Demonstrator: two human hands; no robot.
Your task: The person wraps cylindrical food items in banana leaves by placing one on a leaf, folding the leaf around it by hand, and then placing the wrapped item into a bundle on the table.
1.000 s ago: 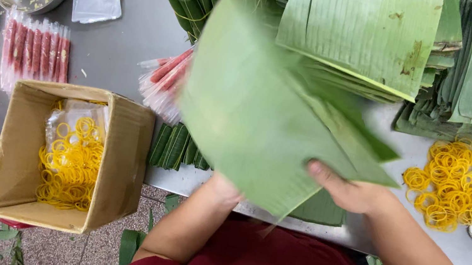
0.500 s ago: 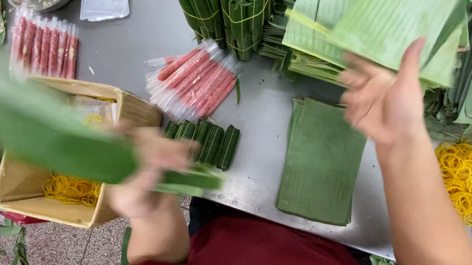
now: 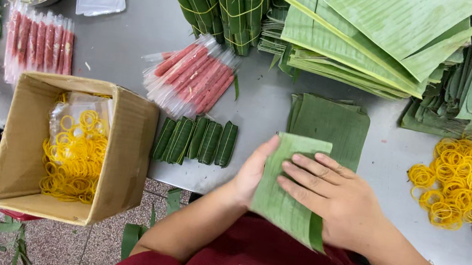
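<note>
Holding a folded banana leaf piece (image 3: 288,186) w/ both hands: left hand (image 3: 251,173) grips its edge, right hand (image 3: 334,197) lies flat, fingers spread, over worktop (image 3: 251,116) edge.

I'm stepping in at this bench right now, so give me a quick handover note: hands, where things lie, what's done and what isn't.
Left hand: holds the left edge of a folded banana leaf piece from beneath.
Right hand: lies flat on top of that piece, fingers spread.
Just beyond it on the table: flat leaf stack.
Left of the hands: four wrapped leaf rolls, red sausage sticks in clear sleeves.
Yellow rubber bands: loose pile on the right, more in the cardboard box.
Done: four rolls. Held leaf has no filling, no band.
</note>
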